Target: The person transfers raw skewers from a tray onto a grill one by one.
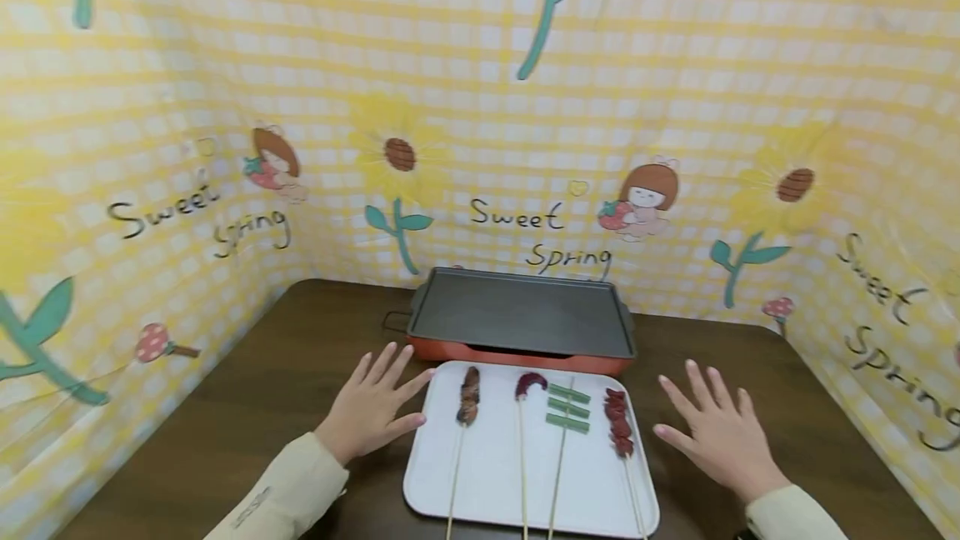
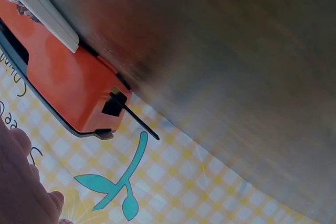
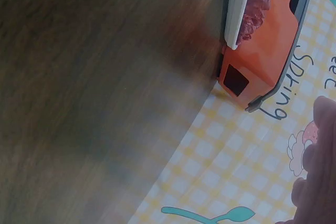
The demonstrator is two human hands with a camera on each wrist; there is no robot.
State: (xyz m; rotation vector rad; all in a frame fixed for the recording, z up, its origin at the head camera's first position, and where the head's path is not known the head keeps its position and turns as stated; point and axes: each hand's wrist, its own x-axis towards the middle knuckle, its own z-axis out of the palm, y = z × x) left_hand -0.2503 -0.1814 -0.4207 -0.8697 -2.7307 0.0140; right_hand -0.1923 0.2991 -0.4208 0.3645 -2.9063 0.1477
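Fingers spread, my left hand (image 1: 371, 407) hovers at the left edge of a white tray (image 1: 495, 473), holding nothing. My right hand (image 1: 716, 432) is likewise spread, a little off the tray's right side. Several skewers lie on the tray with their sticks toward me. At the left is a brown meat skewer (image 1: 468, 398). Near the middle lies a skewer with a curled dark-red tentacle-like piece (image 1: 531, 384). Beside it, a skewer carries green bean-like pieces (image 1: 567, 408). On the right is a red meat skewer (image 1: 618, 423).
Behind the tray stands an orange electric griddle (image 1: 525, 315) with a flat dark plate; its side shows in both wrist views. A thin black wire handle (image 1: 395, 321) sticks out at its left. The brown wooden table (image 1: 225, 423) is enclosed by yellow checked cloth (image 1: 480, 148).
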